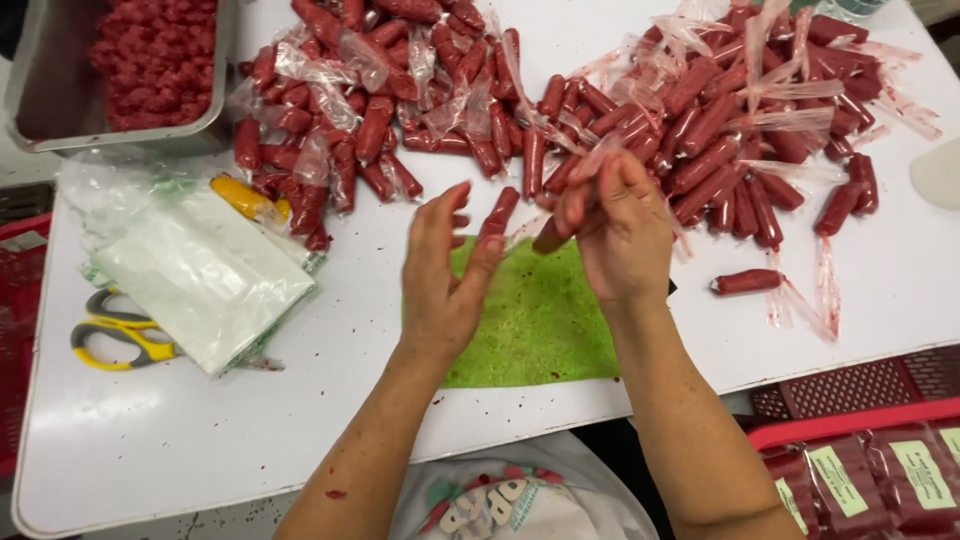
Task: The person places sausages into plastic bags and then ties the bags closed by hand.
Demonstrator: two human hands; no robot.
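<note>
My left hand [442, 270] hovers above a green cloth [535, 325] with its fingers spread, and a red sausage-shaped roll [498, 213] stands against its fingertips. My right hand [618, 222] is closed on the clear plastic wrap [590, 160] of another red roll [550, 236], pinching it near the top. Two heaps of wrapped red rolls lie just beyond both hands, one at the left [380, 110] and one at the right [730, 130].
A metal tray [40, 95] of red minced mass sits at the back left. A stack of clear bags [200, 270] and yellow-handled scissors [120, 335] lie left. One roll [748, 282] lies apart at right. Red crates [860, 440] with labelled packs stand at lower right.
</note>
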